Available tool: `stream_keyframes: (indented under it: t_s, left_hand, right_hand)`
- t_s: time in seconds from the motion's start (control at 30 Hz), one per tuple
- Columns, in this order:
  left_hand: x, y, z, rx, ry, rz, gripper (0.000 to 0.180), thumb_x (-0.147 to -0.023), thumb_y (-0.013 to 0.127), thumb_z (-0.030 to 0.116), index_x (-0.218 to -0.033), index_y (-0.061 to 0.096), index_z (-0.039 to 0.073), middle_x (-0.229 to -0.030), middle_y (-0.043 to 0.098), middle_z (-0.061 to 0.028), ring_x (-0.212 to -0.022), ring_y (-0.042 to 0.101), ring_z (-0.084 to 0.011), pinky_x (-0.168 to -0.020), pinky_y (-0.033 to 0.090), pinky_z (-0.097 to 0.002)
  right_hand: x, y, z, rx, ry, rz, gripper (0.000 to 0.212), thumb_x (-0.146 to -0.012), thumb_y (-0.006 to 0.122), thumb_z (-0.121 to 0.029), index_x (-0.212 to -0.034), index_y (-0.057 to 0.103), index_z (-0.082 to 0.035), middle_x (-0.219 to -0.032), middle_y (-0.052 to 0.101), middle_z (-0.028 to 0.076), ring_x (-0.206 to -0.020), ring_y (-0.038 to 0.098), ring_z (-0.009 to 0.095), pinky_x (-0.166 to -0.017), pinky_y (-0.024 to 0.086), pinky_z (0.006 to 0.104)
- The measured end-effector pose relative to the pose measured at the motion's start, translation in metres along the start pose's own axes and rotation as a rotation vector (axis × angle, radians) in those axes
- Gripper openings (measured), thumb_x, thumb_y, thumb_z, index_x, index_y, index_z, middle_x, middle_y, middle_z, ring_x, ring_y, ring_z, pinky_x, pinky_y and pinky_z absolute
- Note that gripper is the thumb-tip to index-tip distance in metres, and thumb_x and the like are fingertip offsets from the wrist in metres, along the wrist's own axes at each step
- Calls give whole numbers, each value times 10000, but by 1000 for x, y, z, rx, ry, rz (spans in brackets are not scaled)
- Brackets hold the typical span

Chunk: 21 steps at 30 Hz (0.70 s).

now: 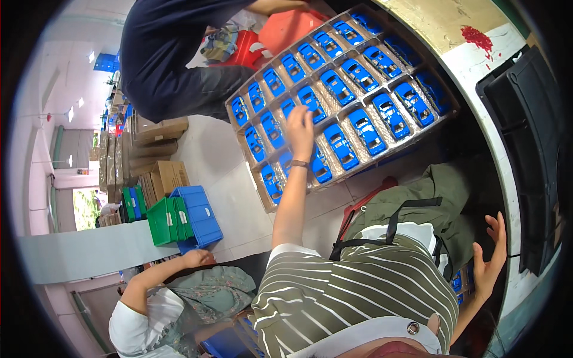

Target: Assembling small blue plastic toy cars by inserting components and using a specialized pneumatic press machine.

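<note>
White collar cloth [352, 339], smooth and set with a round metal fastener, lies nearest the camera in the head view, bordering an olive striped garment [352, 280] of soft, creased fabric. Beyond it, the left hand [301, 122] extends over a large divided tray [261, 191], its fingertips bent down close to one of the blue car shells [341, 146]; whether its grip has closed on that shell cannot be told. Shells stand in rows, one to a compartment, probably so that their glossy, rigid surfaces do not rub together; each is rounded, with window openings cut through. Compartment linings look thin, translucent and finely textured, perhaps for cushioning. Near the white-edged desk [456, 58], the right hand [490, 253] is raised with fingers spread, its grip open and holding nothing, seemingly for balance. On that desk lie small red granules [477, 40] and a ribbed black container [528, 143]. Green crates [169, 219] and a blue crate [200, 215], straight-walled and plastic-looking, stand together at left, apart from the tray.
</note>
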State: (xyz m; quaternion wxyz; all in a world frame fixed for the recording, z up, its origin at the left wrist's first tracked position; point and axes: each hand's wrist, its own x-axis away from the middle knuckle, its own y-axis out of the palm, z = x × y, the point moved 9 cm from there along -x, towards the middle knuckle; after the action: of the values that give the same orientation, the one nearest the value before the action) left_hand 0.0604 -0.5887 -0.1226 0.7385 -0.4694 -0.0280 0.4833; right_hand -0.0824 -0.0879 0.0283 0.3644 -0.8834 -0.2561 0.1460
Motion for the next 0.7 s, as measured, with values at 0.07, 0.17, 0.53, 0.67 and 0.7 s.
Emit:
stream_keyframes:
  t_s: [0.07, 0.17, 0.53, 0.67, 0.7]
  left_hand:
    - [3, -29, -26, -88, -345, 164, 264, -820, 626, 181, -1005, 597, -4, -1035, 620, -190, -1094, 536, -325, -898, 435, -396]
    - [-8, -29, -56, -372, -371, 88, 552, -766, 634, 433, -1062, 548, -25, -1017, 609, -252, -988, 578, -376, -817, 464, -440]
    - [-61, -17, -168, -36, -325, -370, 707, -757, 716, 294, -1302, 410, -38, -1355, 407, -210, -1213, 429, -302, -1017, 338, -377]
    - [-69, -57, -140, -98, -287, 19, 682, -831, 610, 426, -1232, 445, -101, -1172, 533, -259, -1040, 537, -330, -918, 421, -388]
    - [-87, -70, -125, -99, -119, -86, 598, -858, 580, 372, -1201, 462, -104, -1113, 553, -225, -978, 541, -258, -883, 438, -374]
  right_hand:
    - [3, 0, -1, 22, 3, -25, 615, -783, 644, -222, -1309, 414, -1, -1127, 572, 180, -1045, 548, 295, -876, 421, 373]
    - [3, 1, -3, 43, -12, -63, 557, -769, 645, -153, -1271, 460, -1, -1082, 584, 177, -998, 563, 296, -854, 431, 365]
    - [4, -37, -4, 44, -221, 164, 404, -778, 660, -218, -1129, 567, -40, -919, 629, 95, -820, 613, 255, -670, 506, 336]
    - [62, -89, 33, 158, -158, 520, 193, -743, 685, -126, -925, 660, -65, -786, 639, 57, -681, 614, 210, -566, 481, 301]
    - [85, -111, 53, 207, -34, 651, 140, -734, 678, -77, -874, 671, -67, -777, 643, 70, -659, 611, 219, -571, 480, 304]
